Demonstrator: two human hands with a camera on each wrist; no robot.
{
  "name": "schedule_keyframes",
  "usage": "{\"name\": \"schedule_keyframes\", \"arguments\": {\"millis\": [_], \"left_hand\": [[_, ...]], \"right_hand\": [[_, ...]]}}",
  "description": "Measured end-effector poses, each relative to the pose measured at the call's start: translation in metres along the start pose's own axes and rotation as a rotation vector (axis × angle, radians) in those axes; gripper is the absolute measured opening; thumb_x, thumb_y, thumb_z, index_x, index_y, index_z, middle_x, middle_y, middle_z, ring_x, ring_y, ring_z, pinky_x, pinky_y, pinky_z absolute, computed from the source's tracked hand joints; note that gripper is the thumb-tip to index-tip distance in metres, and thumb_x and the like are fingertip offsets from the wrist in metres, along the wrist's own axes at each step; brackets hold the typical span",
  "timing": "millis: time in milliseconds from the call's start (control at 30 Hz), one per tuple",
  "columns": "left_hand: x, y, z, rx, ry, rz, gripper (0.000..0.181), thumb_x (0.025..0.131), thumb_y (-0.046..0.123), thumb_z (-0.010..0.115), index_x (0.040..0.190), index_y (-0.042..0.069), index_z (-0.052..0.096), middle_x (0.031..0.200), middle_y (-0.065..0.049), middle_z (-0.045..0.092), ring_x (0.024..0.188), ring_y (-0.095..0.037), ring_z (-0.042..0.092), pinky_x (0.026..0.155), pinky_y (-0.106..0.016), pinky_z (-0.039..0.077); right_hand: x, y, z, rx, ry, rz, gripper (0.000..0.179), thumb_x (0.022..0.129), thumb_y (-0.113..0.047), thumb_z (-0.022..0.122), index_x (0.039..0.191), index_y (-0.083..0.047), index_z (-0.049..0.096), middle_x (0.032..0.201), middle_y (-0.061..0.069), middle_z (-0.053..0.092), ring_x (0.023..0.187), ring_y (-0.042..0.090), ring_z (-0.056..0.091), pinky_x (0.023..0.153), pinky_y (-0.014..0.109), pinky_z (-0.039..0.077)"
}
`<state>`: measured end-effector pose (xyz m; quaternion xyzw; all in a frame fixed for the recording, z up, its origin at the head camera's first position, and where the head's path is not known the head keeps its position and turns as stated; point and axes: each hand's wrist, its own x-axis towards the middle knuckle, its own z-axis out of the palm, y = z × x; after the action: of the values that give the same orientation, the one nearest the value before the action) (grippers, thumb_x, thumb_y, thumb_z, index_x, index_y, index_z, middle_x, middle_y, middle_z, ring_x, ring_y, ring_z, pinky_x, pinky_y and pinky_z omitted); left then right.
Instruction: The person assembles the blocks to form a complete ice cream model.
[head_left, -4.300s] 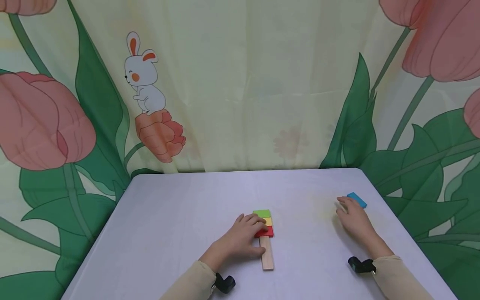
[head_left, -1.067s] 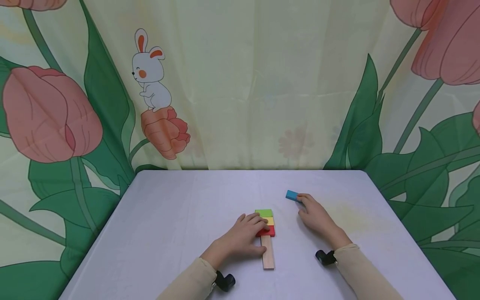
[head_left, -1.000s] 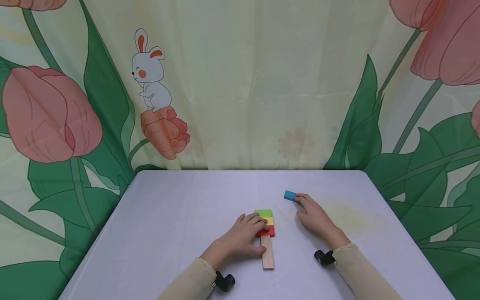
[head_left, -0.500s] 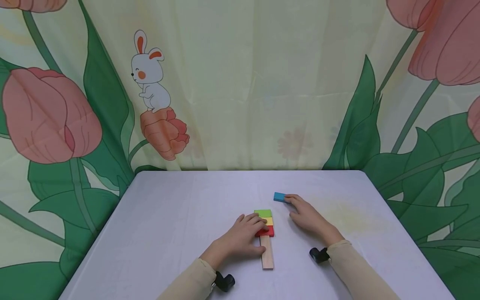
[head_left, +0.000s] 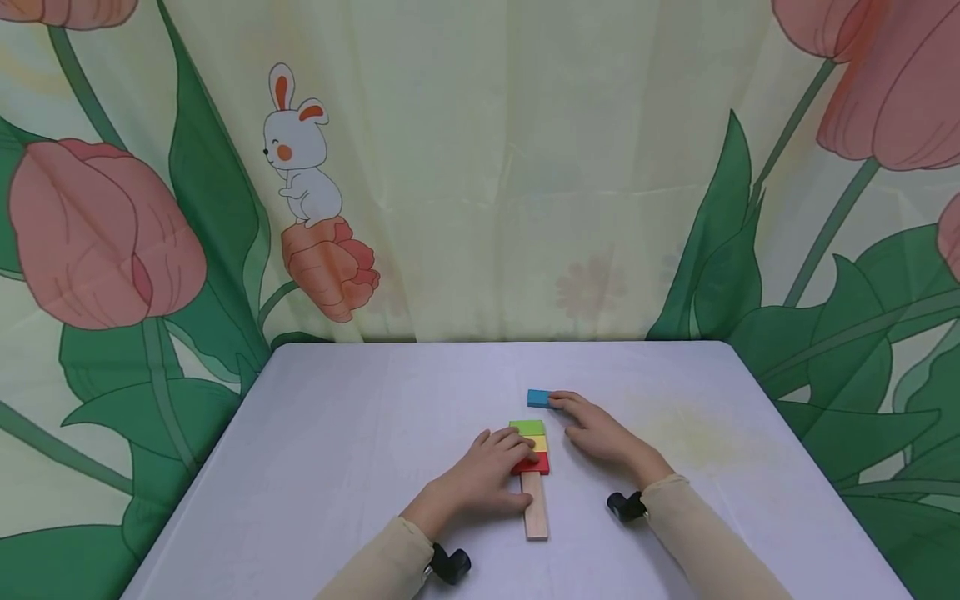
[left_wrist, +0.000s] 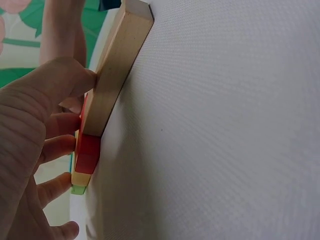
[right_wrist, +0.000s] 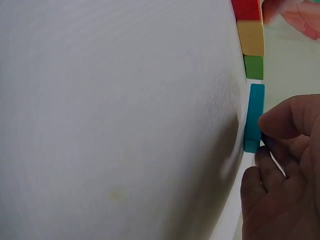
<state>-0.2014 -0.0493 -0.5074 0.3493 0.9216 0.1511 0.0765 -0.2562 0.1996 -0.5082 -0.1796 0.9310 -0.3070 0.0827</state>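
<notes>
My left hand (head_left: 487, 477) rests over a row of flat blocks, fingers spread and relaxed. Its fingertips touch the red block (head_left: 535, 464) and yellow block (head_left: 540, 442), and its thumb lies against the bare wooden stick (head_left: 535, 517) below them. A green block (head_left: 528, 427) tops the row. Just beyond it lies a blue block (head_left: 537, 398), a narrow gap apart in the right wrist view. My right hand (head_left: 600, 431) has its extended fingertips on the blue block's right end. In the head view the right thumb stays apart from that block.
A white cloth covers the table (head_left: 375, 417). Behind its far edge hangs a curtain (head_left: 465, 183) printed with tulips and a rabbit. Small black cameras sit at both cuffs.
My right hand has brought the blue block from the far right leftward across the table, beyond the green block, turning it roughly level with the row. The left hand has stayed put.
</notes>
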Motion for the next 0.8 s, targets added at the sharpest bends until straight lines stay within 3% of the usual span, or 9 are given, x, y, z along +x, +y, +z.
{"name": "schedule_keyframes", "arguments": {"millis": [333, 600, 800], "left_hand": [[-0.001, -0.001, -0.001, -0.021, 0.001, 0.004, 0.05, 0.09, 0.047, 0.072, 0.136, 0.028, 0.061, 0.154, 0.009, 0.051, 0.154, -0.022, 0.031, 0.124, -0.063, 0.027], [-0.002, -0.001, -0.001, -0.019, 0.007, 0.008, 0.05, 0.09, 0.047, 0.072, 0.134, 0.028, 0.061, 0.153, 0.009, 0.051, 0.154, -0.022, 0.031, 0.124, -0.063, 0.027], [0.0, -0.002, 0.0, -0.014, 0.011, 0.013, 0.049, 0.09, 0.046, 0.072, 0.134, 0.028, 0.061, 0.152, 0.008, 0.051, 0.154, -0.022, 0.032, 0.123, -0.063, 0.028]], "right_hand": [[0.007, -0.005, 0.007, 0.01, -0.024, -0.031, 0.054, 0.099, -0.004, 0.048, 0.152, -0.01, 0.051, 0.163, 0.009, 0.041, 0.153, 0.035, 0.035, 0.123, 0.06, 0.031], [0.01, -0.011, 0.01, 0.041, -0.065, -0.001, 0.055, 0.103, -0.008, 0.05, 0.156, -0.022, 0.048, 0.166, 0.004, 0.038, 0.156, 0.033, 0.031, 0.124, 0.061, 0.029], [0.009, -0.011, 0.009, 0.045, -0.076, -0.023, 0.059, 0.101, -0.004, 0.049, 0.157, -0.021, 0.046, 0.167, 0.005, 0.036, 0.156, 0.035, 0.029, 0.123, 0.062, 0.028]]}}
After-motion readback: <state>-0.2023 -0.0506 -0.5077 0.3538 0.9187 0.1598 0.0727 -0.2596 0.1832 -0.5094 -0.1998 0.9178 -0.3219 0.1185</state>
